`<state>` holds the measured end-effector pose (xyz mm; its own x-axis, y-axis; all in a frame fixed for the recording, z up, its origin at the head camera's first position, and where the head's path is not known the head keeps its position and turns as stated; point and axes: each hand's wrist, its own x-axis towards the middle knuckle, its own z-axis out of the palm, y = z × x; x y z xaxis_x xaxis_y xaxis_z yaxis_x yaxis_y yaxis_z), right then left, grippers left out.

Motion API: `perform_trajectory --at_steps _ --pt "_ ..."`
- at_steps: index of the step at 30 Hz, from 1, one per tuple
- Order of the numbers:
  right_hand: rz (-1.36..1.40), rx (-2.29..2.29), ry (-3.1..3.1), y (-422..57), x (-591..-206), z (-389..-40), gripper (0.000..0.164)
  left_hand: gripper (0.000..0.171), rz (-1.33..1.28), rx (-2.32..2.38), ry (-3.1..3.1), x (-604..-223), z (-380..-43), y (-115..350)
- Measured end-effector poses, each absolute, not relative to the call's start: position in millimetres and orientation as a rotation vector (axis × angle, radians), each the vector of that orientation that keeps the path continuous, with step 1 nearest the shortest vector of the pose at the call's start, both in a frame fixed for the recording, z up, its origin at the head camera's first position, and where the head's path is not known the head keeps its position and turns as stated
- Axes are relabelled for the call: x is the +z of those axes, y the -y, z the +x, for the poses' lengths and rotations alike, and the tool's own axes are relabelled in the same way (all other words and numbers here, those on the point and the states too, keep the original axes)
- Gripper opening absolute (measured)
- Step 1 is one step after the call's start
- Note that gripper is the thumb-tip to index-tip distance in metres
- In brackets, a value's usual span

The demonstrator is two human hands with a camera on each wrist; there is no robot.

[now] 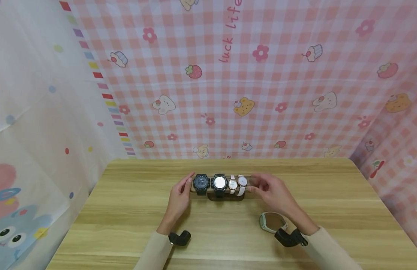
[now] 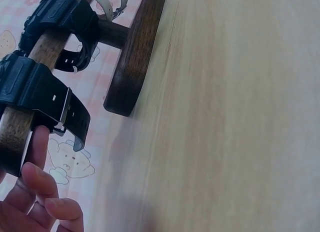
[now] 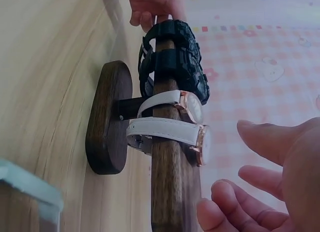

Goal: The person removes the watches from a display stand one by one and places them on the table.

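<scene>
A dark wooden watch stand with a T-shaped bar stands on the table, carrying two black sports watches at the left, one the black watch at its end. Two white-strapped watches sit right of them, the outer a white watch with a rose-gold case. My left hand grips the bar's left end, fingertips under the wood beside the outer black watch. At the other end my right hand hovers, thumb and fingers spread apart around the bar's end, holding nothing.
A mint-green watch lies looped on the wooden table below my right hand, its strap also showing at the right wrist view's lower left. Behind the table hangs a pink checked cloth. White dotted cloth hangs at the left.
</scene>
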<state>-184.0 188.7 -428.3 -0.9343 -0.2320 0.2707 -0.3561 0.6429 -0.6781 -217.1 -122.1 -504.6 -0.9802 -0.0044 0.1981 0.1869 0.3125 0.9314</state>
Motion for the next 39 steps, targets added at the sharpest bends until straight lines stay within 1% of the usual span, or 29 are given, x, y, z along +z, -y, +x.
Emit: perform_trajectory --at_steps 12,19,23,30,33,34,39 --pt "0.456 1.29 2.727 -178.6 -435.0 -206.9 0.047 0.036 -0.184 -1.78 2.376 -505.3 -216.4 119.8" --pt "0.528 1.35 2.74 -177.6 -438.4 -212.3 0.05 0.036 -0.185 -1.782 2.368 -504.6 -216.4 119.4" --pt "0.523 1.361 2.755 -177.2 -440.0 -212.0 0.051 0.034 -0.195 -1.805 2.368 -504.4 -216.8 120.0" --pt "0.486 1.325 2.769 -171.8 -440.0 -209.9 0.045 0.034 -0.214 -1.849 2.367 -504.2 -218.1 122.6" --pt "0.468 1.311 2.779 -168.6 -440.4 -210.0 0.043 0.035 -0.188 -1.869 2.395 -497.2 -216.0 122.3" --pt "0.461 1.309 2.782 -167.7 -440.4 -210.2 0.044 0.035 -0.183 -1.88 2.4 -492.6 -213.9 121.7" --pt "0.442 1.276 2.787 -163.9 -442.2 -210.3 0.046 0.032 -0.199 -1.886 2.375 -495.9 -214.9 121.6"
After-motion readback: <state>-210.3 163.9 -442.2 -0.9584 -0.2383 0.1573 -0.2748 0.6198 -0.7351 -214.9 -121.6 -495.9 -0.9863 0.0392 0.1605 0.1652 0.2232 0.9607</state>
